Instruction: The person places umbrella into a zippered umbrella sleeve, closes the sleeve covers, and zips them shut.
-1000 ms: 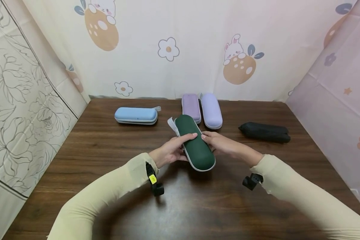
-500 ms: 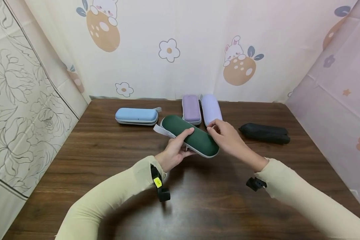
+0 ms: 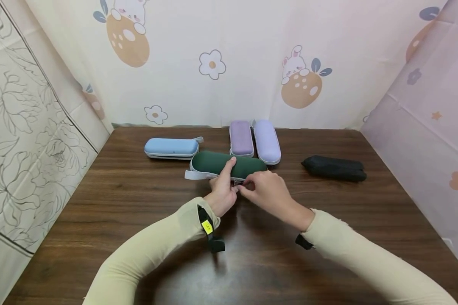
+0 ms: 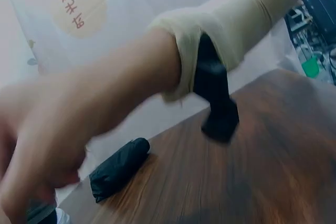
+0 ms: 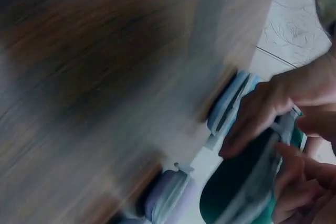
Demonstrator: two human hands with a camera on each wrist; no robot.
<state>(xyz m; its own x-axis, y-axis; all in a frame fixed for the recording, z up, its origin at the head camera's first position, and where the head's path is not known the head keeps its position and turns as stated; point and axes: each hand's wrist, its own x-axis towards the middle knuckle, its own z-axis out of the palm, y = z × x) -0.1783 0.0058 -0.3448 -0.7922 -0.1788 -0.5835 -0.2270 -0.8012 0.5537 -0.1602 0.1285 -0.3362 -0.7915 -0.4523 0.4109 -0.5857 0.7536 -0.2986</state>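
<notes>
Green case (image 3: 210,162), long and rounded at its ends, lies crosswise between the person's hands, seemingly lifted just off the wooden surface (image 3: 275,267). It is nearer the person than the purple case (image 3: 241,137) and lavender case (image 3: 267,142); the blue case (image 3: 171,147) lies toward the left, and a black pouch (image 3: 333,168) rests well apart on the right. The left hand (image 3: 222,189) clamps the case around its middle, thumb across the top and fingers underneath. The right hand (image 3: 269,190) is bent in at the near edge, its fingertips by the pale seam (image 3: 239,179); from where I stand I cannot tell whether they pinch anything. I'd judge the shell light and fairly stiff, firm enough not to crumple, with a cloth-like skin that shouldn't slip much. Gripping across the middle looks sound, while the grey strap (image 3: 200,175) dangling off one end seems too floppy to steady it.
</notes>
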